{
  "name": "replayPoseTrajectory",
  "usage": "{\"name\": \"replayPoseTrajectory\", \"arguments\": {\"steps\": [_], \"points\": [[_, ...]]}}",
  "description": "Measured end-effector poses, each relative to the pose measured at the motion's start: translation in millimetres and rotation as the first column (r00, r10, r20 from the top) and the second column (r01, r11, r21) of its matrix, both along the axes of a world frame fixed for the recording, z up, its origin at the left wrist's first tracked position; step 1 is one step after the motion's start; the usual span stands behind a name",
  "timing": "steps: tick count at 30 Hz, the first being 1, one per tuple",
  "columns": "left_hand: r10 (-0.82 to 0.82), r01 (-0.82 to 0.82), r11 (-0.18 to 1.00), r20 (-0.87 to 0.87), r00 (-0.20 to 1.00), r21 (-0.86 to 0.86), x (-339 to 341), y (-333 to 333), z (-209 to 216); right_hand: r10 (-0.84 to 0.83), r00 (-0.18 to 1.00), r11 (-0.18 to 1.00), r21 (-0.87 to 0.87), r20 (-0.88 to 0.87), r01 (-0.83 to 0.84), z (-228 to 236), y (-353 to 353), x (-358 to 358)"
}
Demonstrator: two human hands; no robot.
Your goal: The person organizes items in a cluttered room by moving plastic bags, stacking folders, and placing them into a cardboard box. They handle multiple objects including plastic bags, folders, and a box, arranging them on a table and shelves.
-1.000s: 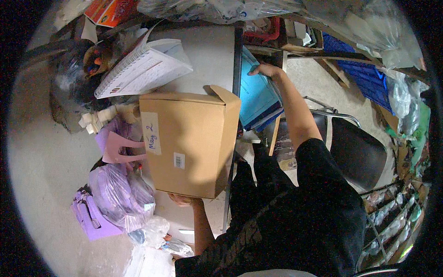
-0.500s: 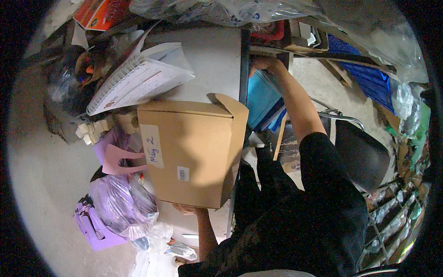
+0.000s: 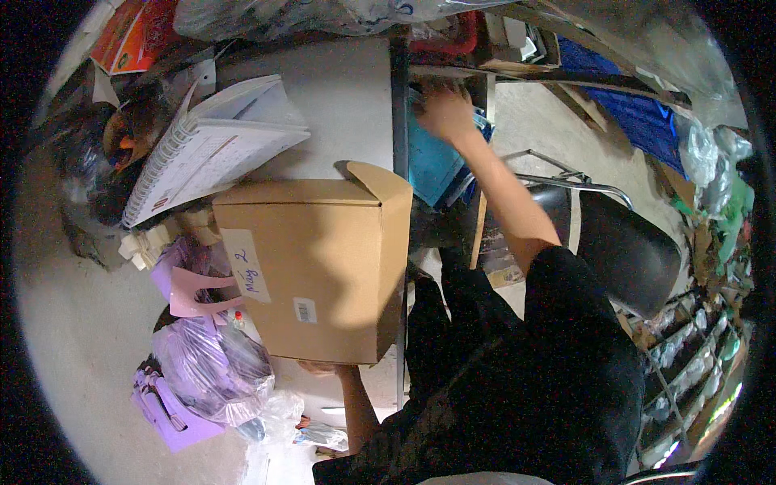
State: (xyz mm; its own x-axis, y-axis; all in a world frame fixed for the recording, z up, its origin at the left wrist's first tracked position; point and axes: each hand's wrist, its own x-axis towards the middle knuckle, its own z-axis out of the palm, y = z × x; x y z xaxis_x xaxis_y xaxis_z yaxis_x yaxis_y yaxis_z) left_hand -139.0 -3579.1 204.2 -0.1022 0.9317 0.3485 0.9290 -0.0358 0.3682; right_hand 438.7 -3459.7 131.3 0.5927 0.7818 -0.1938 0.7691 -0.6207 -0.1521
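Observation:
A closed brown cardboard box [image 3: 323,242] with a paper label and a small barcode sticker lies over the grey desktop. My left hand [image 3: 319,368] is at the box's lower edge in the picture, gripping it there; the box covers most of its fingers. At the top, my right hand [image 3: 447,113] is over an open drawer beside the desk edge, just above a teal folder [image 3: 434,166]. Motion blurs its fingers, and whether they hold anything cannot be made out. Darker blue items lie partly hidden beside the folder.
Beyond the box stand a spiral desk calendar [image 3: 214,153], a pink cut-out piece [image 3: 194,293] and a plastic-wrapped purple bundle [image 3: 212,364]. A black chair [image 3: 626,250] is on the right. Clear plastic sheeting [image 3: 307,18] hangs across the top, near a red tray [image 3: 444,36].
My right hand has come up from deeper in the drawer and now shows above the teal folder. The left hand stays at the box's edge. The whole view has shifted slightly.

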Motion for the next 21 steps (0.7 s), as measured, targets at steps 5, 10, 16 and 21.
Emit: {"name": "replayPoseTrajectory", "arguments": {"steps": [5, 10, 16, 21], "points": [[0.009, -0.009, 1.0, 0.024, 1.0, -0.009, 4.5, 2.2, -0.4, -0.493, 0.741, 0.68, 0.329, -0.457, 0.655, 48.6, -131.6, -95.2], [0.009, -0.009, 1.0, 0.045, 0.999, -0.005, 5.4, 2.0, -0.3, -0.481, 0.227, 0.612, -0.139, -0.847, 0.778, 19.5, -204.9, -192.0], [0.01, -0.01, 1.0, 0.064, 0.998, 0.0, 3.3, 5.0, -2.7, -0.473, -0.139, 0.056, -0.187, -0.87, 0.981, -74.8, -154.6, -179.1], [-0.031, 0.03, 0.999, 0.06, 0.998, 0.013, -5.3, 8.9, -4.1, -0.172, -0.123, -0.368, -0.052, -0.977, 0.929, -74.4, -124.1, -188.5]]}}
